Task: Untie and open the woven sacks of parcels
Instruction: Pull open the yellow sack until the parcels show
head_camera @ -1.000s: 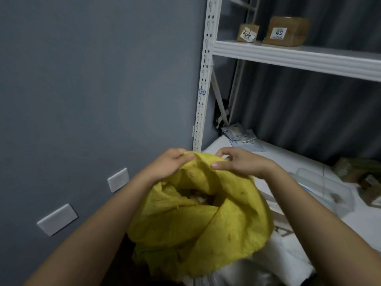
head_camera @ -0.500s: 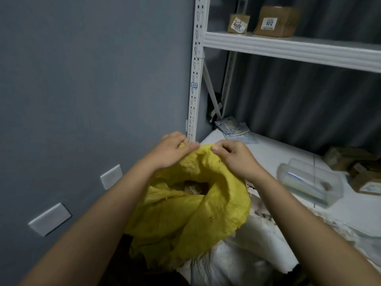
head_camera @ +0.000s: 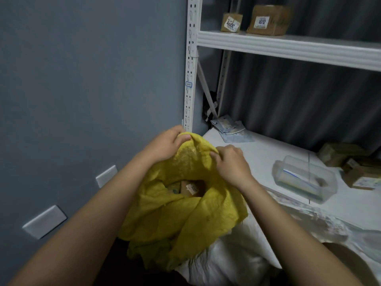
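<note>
left hand + right hand: pinching yellow sack mouth | inside: parcel, label blurred | shelf far-left corner: packets | grey wall left

The scene is dim and bluish, with soft light that seems to fall from above and in front, brightening the white shelf top and the upper shelf edge while the gap below the yellow sack sinks into near-black shadow. The wide-angle lens bends the shelf upright and stretches both forearms toward the bottom corners. Detail is soft and slightly smeared throughout, most of all on the clear plastic box and the white sack, and no hard glare shows.
</note>
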`<action>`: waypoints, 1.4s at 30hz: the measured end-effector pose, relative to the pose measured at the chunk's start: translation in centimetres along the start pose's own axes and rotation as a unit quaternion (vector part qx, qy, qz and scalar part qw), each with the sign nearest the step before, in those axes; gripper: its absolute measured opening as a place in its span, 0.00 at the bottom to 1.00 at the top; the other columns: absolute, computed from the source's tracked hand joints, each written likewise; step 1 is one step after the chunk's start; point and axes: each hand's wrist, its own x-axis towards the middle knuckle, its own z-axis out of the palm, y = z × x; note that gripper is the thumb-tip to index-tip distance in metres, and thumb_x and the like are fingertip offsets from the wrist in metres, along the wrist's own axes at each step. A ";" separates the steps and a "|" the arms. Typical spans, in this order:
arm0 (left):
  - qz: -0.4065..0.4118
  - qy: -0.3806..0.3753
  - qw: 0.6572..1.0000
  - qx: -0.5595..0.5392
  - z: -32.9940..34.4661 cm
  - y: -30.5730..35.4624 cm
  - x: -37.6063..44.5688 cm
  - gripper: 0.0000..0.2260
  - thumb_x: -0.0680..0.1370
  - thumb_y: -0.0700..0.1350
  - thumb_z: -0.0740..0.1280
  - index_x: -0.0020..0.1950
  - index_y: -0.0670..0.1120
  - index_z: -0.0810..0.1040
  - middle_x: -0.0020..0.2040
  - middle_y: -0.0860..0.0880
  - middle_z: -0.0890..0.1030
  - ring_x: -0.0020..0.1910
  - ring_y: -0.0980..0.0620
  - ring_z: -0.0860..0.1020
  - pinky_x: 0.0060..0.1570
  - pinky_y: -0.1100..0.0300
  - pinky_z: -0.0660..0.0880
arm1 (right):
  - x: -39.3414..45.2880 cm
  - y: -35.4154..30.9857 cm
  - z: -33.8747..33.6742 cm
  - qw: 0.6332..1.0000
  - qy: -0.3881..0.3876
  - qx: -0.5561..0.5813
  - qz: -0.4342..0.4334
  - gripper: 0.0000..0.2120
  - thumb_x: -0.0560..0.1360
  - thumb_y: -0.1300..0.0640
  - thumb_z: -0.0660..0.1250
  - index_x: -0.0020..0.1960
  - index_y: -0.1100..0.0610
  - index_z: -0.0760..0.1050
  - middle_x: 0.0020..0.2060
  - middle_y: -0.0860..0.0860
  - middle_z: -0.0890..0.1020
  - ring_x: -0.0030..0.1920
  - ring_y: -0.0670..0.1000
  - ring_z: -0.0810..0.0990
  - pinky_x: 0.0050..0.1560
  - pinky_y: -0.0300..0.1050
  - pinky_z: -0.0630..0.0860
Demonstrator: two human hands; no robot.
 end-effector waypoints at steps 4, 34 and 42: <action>-0.005 -0.002 0.999 -0.048 -1.9 -0.4 0.4 0.09 0.79 0.55 0.62 0.43 0.52 0.74 0.39 0.54 0.75 0.42 0.53 0.74 0.43 0.57 0.70 | 1.5 -0.1 -3.2 0.952 -0.064 0.282 0.099 0.12 0.80 0.56 0.60 0.43 0.60 0.76 0.37 0.55 0.79 0.40 0.54 0.76 0.42 0.49 0.74; -0.109 -0.050 0.980 -0.159 -0.9 8.3 -0.4 0.26 0.75 0.69 0.53 0.52 0.50 0.78 0.47 0.50 0.82 0.47 0.51 0.80 0.52 0.51 0.77 | 5.3 -3.7 -7.0 0.777 -0.104 0.603 0.145 0.20 0.76 0.69 0.62 0.67 0.58 0.67 0.49 0.57 0.76 0.45 0.52 0.78 0.39 0.44 0.78; -0.168 0.042 0.957 -0.234 -0.6 5.4 1.0 0.12 0.82 0.43 0.58 0.54 0.37 0.77 0.44 0.44 0.78 0.45 0.47 0.77 0.48 0.54 0.75 | 3.8 -3.1 -4.8 0.913 0.039 0.405 0.033 0.06 0.77 0.60 0.66 0.49 0.51 0.79 0.44 0.50 0.82 0.46 0.48 0.80 0.52 0.49 0.78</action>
